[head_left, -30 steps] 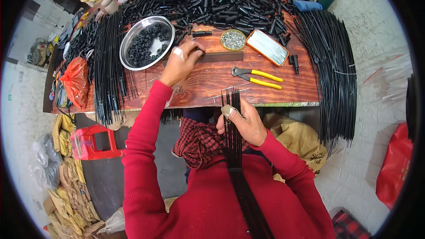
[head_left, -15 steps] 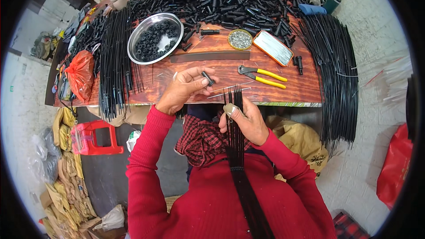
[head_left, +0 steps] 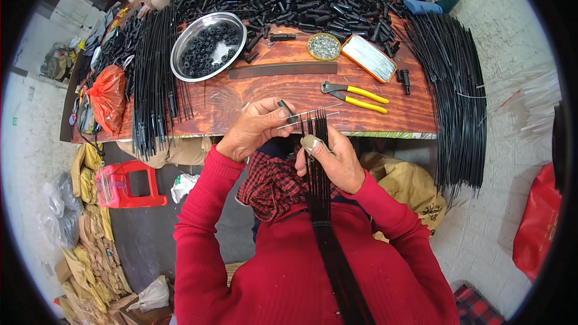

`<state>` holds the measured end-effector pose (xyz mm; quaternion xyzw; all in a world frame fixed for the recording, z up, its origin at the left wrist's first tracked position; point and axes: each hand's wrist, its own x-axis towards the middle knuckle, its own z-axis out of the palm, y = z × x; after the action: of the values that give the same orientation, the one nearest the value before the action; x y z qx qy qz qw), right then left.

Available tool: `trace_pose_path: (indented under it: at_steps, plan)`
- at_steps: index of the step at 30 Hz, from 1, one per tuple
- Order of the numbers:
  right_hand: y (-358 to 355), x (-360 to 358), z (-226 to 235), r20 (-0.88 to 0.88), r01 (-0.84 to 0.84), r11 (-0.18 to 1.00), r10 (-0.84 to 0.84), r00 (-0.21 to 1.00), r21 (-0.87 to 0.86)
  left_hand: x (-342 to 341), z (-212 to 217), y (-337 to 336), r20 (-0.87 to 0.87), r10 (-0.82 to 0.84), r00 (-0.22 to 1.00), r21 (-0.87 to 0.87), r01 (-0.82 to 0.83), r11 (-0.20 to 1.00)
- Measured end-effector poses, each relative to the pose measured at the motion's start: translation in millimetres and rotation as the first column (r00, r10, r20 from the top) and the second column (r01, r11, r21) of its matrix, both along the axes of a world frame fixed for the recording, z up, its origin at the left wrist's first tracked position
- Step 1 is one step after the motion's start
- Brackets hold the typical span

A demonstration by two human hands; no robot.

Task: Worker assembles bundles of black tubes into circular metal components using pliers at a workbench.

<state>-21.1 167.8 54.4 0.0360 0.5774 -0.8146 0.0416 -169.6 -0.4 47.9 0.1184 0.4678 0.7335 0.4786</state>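
My left hand (head_left: 256, 126) pinches a short black tube (head_left: 287, 110) between thumb and fingers, close to the table's front edge. My right hand (head_left: 333, 159) grips a bundle of thin black rods (head_left: 319, 189), their separate tips pointing up toward the table. A pale cover (head_left: 309, 143) sits on my right thumb. Lower down, the rods run together into a flat dark bundle (head_left: 337, 265) lying across my red top. The tube is right beside the rod tips; whether it touches one cannot be made out. Thin pale wires (head_left: 328, 114) lie near the tips.
Yellow-handled pincers (head_left: 355, 96), a dark flat strip (head_left: 283, 70), a steel bowl of black rings (head_left: 176, 57), a round tin of small metal pieces (head_left: 324, 46) and a tray of pale wires (head_left: 385, 75) are on the table. Black rods (head_left: 454, 102) hang over the right edge; black tubes (head_left: 337, 9) pile behind.
My left hand has moved slightly down and right, bringing the tube nearer the rod tips. My right hand keeps its grip. The view has shifted a little.
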Motion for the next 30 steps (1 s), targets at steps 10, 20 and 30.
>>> trace_pose_path:
  at_steps: [10, 20, 30]
  plan:
    - [0.4, 0.4, 2.0, 0.007, -0.006, 1.000, 0.006, 1.000, 0.014, 7.2, -1.4, 3.0, 0.090, 0.013, 0.996, 0.061, -0.018, 0.998]
    - [1.6, 0.4, -4.3, 0.035, 0.006, 1.000, -0.006, 0.999, 0.001, 9.9, 8.8, 1.1, 0.074, -0.007, 0.997, 0.027, 0.005, 1.000]
    - [0.6, -0.2, -1.5, 0.021, 0.007, 1.000, -0.007, 1.000, -0.008, 4.4, 0.7, -2.9, 0.071, 0.018, 0.997, 0.003, -0.019, 1.000]
